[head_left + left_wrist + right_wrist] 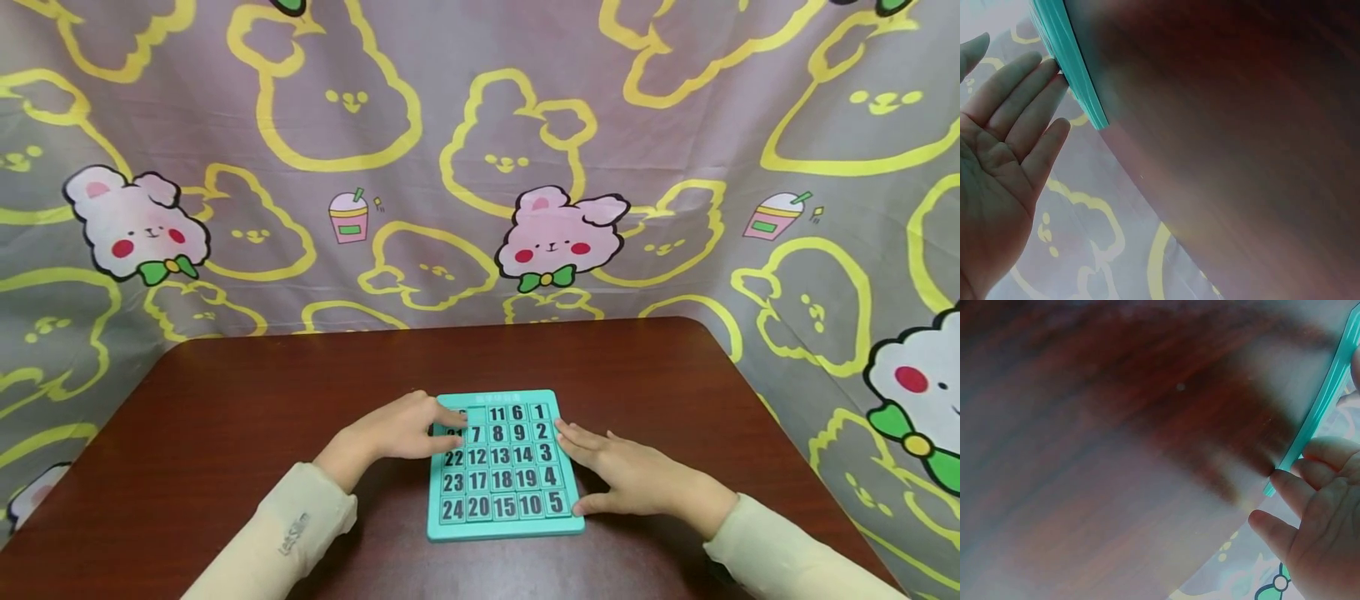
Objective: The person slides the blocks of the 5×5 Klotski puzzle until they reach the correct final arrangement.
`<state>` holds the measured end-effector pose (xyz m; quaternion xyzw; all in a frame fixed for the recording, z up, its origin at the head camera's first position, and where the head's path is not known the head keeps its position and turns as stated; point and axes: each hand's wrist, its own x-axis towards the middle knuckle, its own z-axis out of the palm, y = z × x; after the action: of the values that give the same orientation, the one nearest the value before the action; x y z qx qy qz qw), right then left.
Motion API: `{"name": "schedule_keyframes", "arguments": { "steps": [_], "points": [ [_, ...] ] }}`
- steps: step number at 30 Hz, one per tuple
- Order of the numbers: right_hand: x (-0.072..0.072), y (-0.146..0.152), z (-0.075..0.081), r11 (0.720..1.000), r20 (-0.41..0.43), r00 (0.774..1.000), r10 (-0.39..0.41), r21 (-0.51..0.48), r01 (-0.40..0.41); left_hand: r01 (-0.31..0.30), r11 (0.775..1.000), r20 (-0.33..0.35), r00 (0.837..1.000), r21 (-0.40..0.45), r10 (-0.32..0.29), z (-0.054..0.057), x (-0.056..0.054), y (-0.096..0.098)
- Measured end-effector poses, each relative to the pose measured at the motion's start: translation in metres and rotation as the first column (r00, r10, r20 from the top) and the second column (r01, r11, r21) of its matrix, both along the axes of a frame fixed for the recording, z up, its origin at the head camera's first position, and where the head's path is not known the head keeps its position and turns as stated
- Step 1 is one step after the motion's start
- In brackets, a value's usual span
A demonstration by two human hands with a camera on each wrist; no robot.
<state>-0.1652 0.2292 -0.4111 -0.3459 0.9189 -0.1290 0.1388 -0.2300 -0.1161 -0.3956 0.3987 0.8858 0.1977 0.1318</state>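
Observation:
A teal sliding number puzzle lies flat on the table, its square tiles printed with black numbers. A gap shows in the top row, left of tile 11. My left hand reaches over the upper left corner, index finger and thumb extended across the leftmost tiles and partly hiding them. From the left wrist view, the other fingers stretch out by the puzzle's side edge. Along the right side, my right hand rests its fingertips and thumb against the frame; the right wrist view shows its fingers at that edge.
The dark reddish-brown wooden table has rounded far corners. A grey-pink cloth with yellow outlines and cartoon rabbits hangs behind it and at both sides. Light sleeves cover both forearms.

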Motion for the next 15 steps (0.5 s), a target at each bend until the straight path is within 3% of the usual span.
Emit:
{"name": "schedule_keyframes", "arguments": {
  "steps": [8, 15],
  "points": [
    [-0.0005, 0.0001, -0.0007, 1.0, -0.003, 1.0, 0.001, 0.0, -0.001, -0.006, 1.0, -0.012, 1.0, 0.0, 0.006, 0.0017, 0.0027, -0.0039],
    [0.0011, -0.0004, -0.0003, 1.0, -0.012, 1.0, 0.002, -0.006, -0.002, 0.051, 0.999, -0.071, 0.996, 0.015, -0.05, 0.0036, -0.0001, 0.0052]
  ]
}}
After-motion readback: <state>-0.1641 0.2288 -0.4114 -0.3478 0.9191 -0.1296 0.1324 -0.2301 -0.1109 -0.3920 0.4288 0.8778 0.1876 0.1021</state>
